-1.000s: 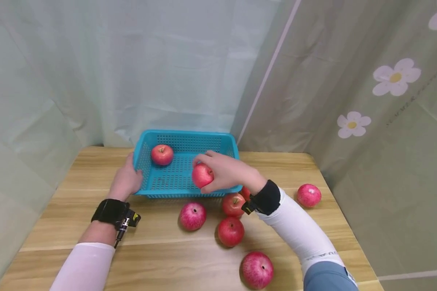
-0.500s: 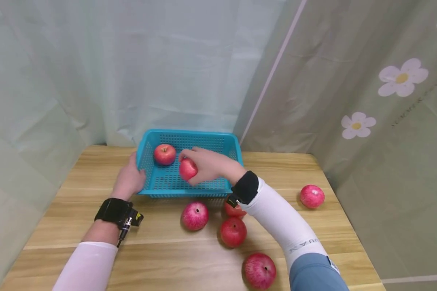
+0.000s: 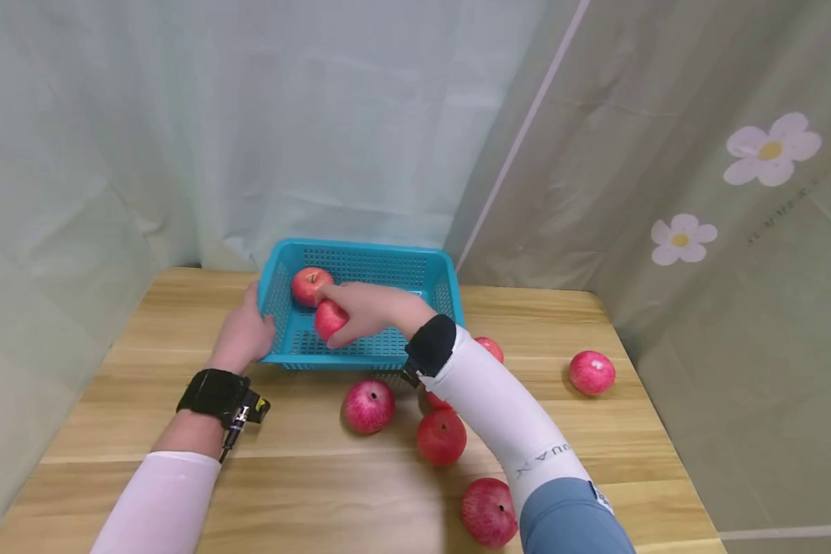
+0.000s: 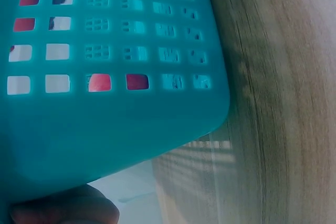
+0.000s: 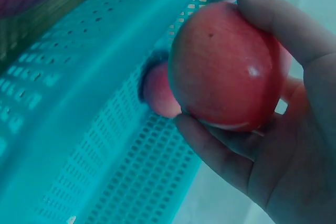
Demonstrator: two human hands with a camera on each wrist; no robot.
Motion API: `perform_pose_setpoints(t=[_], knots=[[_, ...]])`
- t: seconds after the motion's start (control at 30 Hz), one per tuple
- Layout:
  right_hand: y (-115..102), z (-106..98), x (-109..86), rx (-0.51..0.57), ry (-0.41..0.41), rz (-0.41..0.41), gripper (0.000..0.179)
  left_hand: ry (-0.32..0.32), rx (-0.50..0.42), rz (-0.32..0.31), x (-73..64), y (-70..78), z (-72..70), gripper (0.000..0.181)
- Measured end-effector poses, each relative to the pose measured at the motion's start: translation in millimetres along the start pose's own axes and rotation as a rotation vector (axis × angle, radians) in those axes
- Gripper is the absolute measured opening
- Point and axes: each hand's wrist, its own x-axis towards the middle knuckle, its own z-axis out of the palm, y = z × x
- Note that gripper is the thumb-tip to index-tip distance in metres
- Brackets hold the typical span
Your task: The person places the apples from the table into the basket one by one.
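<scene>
Firstly: right hand (image 3: 368, 305), grip round held apple (image 3: 329, 321), probably wanted gentle release beside eleven-o'clock apple (image 3: 309, 285); left hand (image 3: 243, 332) clasped basket (image 3: 370, 360) at nine o'clock.

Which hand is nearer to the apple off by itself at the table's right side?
Right. The right hand holds another apple at the basket, left of the lone apple. The left hand grips the basket's left end, farther away.
</scene>
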Motion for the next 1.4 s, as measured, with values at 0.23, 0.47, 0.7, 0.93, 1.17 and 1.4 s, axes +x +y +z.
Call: perform_pose_setpoints(t=[0.23,0.47,0.7,0.93,1.17,1.4], knots=[[-2,9,15.9,0.027,-0.058,0.003,0.071,-0.004,-0.004,-0.009,-0.4,-1.8,-0.2,0.069],[-6,20,35.3,0.019,-0.098,0.041,0.074,-0.006,0.012,0.003,-0.7,-5.2,-0.4,0.069],[-12,32,46.7,-0.016,-0.103,0.085,0.068,-0.023,-0.001,-0.003,-1.9,-3.2,-0.5,0.07],[-16,42,52.3,0.015,-0.118,0.206,0.067,-0.025,-0.009,-0.006,-0.1,-2.5,0.7,0.069],[-19,54,58.2,-0.016,-0.088,0.206,0.06,-0.015,0.017,-0.005,-0.6,-7.0,4.0,0.07],[-19,62,62.3,-0.02,-0.086,0.24,0.056,-0.012,0.041,-0.007,-0.8,-4.4,5.6,0.069]])
